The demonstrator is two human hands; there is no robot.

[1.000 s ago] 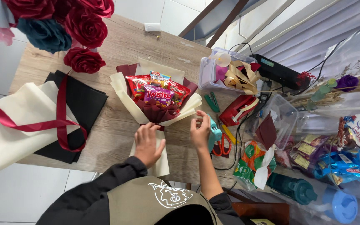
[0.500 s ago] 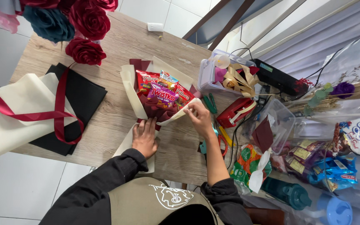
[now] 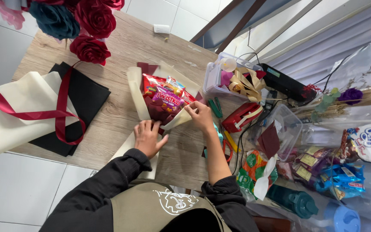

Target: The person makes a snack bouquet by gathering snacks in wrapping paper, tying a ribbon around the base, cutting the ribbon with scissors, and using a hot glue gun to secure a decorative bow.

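Left hand point(image 3: 147, 137) lies spread and flat on the cream wrapping paper point(image 3: 135, 92) at the near edge of the wooden counter point(image 3: 121, 38). Right hand point(image 3: 200, 115) pinches a folded corner of that paper, pulling it against the bundle of snack packets point(image 3: 165, 98) lying in the wrap. Red paper roses point(image 3: 91, 48) and a red tape dispenser point(image 3: 241, 117) sit nearby.

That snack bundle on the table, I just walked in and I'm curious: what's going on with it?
A person is wrapping a snack bouquet in cream paper on a wooden table. The left hand presses flat on the paper at the bundle's base, while the right hand pinches a paper edge on the other side. Spare cream and black sheets with a red ribbon lie to the left.
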